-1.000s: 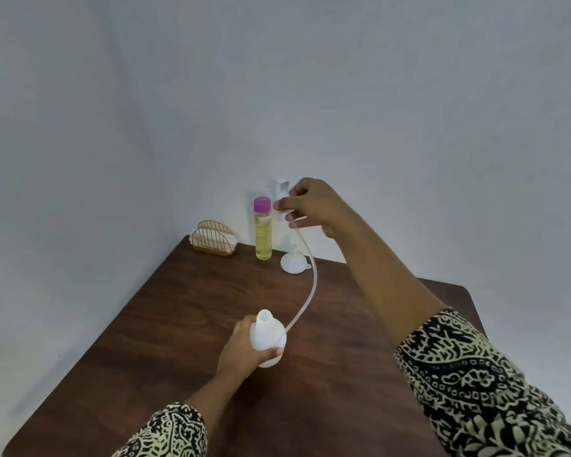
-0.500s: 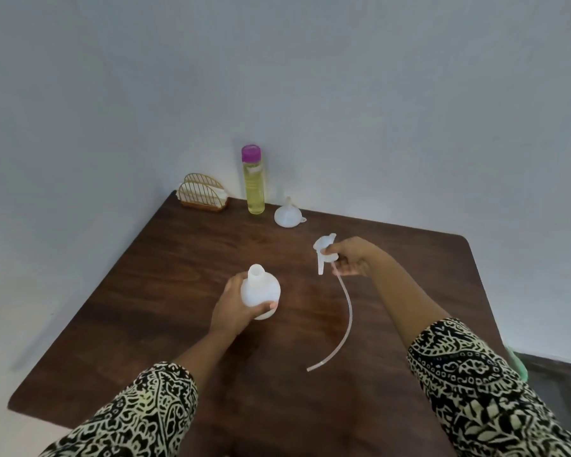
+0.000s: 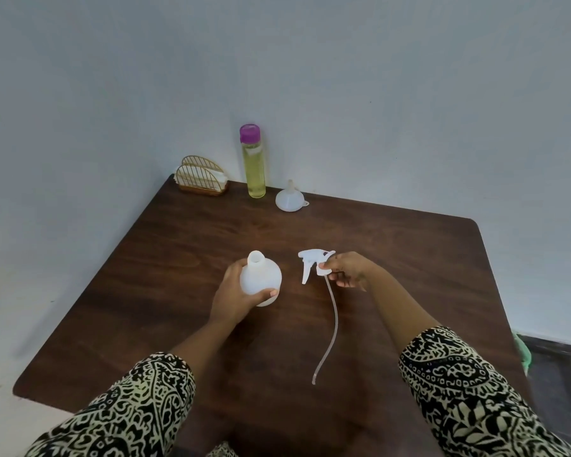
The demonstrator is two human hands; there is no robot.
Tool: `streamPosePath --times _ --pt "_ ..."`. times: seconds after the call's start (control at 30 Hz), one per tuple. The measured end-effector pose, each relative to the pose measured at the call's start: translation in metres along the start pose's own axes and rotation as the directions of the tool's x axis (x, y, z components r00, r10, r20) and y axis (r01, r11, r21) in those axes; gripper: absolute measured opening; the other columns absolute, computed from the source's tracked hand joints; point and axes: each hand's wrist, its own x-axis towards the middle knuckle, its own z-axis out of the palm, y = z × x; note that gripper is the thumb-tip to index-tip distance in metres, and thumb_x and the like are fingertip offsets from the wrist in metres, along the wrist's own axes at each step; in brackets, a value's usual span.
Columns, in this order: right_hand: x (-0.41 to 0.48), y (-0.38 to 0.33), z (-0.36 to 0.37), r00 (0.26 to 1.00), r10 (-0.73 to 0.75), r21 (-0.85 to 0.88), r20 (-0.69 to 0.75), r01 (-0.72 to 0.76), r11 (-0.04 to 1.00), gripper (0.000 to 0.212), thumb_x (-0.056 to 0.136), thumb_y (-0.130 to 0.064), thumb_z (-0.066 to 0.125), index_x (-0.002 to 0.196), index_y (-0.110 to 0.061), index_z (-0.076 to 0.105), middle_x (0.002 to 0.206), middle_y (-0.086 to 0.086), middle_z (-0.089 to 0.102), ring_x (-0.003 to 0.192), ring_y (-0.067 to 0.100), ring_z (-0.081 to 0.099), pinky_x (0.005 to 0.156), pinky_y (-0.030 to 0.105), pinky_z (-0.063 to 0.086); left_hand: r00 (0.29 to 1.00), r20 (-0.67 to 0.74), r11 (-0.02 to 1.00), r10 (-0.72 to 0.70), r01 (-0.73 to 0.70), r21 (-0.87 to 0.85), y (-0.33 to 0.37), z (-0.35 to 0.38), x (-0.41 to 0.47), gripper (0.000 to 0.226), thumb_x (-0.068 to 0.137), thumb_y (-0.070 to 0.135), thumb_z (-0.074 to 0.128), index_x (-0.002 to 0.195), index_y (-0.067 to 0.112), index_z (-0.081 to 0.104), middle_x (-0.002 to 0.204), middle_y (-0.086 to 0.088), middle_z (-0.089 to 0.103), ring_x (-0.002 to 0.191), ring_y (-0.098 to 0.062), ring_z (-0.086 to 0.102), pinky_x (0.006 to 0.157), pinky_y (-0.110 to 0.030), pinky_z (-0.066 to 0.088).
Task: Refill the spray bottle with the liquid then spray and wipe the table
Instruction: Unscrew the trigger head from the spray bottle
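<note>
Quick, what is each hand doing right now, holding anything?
Left hand: grips the round white bottle, which has no top on.
Right hand: pinches the spray head, its tube trailing toward the person.

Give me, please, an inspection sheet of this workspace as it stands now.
Surface: dark wooden table, no spill seen.
Job's things: white spray bottle upright, neck open; spray head off it, dip tube trailing toward the near edge; yellow liquid bottle, purple cap on, at the far edge; white funnel inverted beside it.
Clutter: gold wire napkin holder, far left corner.
Grips: left hand holds the spray bottle; right hand pinches the spray head.
Cables: nothing seen.
Surroundings: plain pale wall; green thing at right edge, unclear.
</note>
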Motion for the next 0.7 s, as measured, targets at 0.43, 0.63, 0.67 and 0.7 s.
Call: streamPosePath --times 0.43,0.63,0.67,0.7 --pt "0.018 0.023 0.012 0.991 0.005 -0.086 -0.133 -0.016 0.996 0.026 0.084 -0.017 0.067 0.107 -0.007 0.065 0.092 0.005 0.063 0.073 0.011 0.052 0.064 0.024 0.045 1.0 -0.019 0.999 0.015 -0.016 -0.039 0.0 0.002 -0.001 0.085 0.059 0.047 0.086 0.129 0.025 0.044 0.131 0.006 0.048 0.115 -0.017 0.051 0.09 -0.038 0.049" --pt "0.025 0.031 0.012 0.968 -0.087 -0.2 -0.237 0.038 0.979 0.018 0.077 -0.02 0.073 0.087 -0.006 0.068 0.088 0.007 0.065 0.074 0.017 0.057 0.065 0.031 0.051 1.0 -0.021 0.999 0.014 -0.015 -0.039 0.0 0.002 -0.001 0.084 0.06 0.046 0.086 0.129 0.026 0.043 0.131 0.006 0.048 0.113 -0.016 0.05 0.088 -0.035 0.047" --pt "0.024 0.031 0.012 0.964 -0.095 -0.222 -0.248 0.039 0.974 0.02 0.076 -0.021 0.073 0.087 -0.005 0.068 0.087 0.008 0.065 0.075 0.019 0.058 0.068 0.033 0.053 1.0 -0.021 0.999 0.013 -0.014 -0.037 0.0 0.003 -0.002 0.084 0.06 0.046 0.086 0.129 0.025 0.043 0.131 0.006 0.048 0.114 -0.016 0.05 0.088 -0.034 0.047" --pt "0.024 0.031 0.012 0.961 -0.104 -0.253 -0.255 0.037 0.967 0.023 0.076 -0.022 0.074 0.088 -0.004 0.068 0.087 0.008 0.066 0.076 0.021 0.059 0.073 0.035 0.055 1.0 -0.021 0.999 0.013 -0.014 -0.039 0.0 0.003 -0.002 0.084 0.06 0.045 0.086 0.129 0.025 0.043 0.131 0.006 0.048 0.113 -0.015 0.05 0.087 -0.034 0.047"
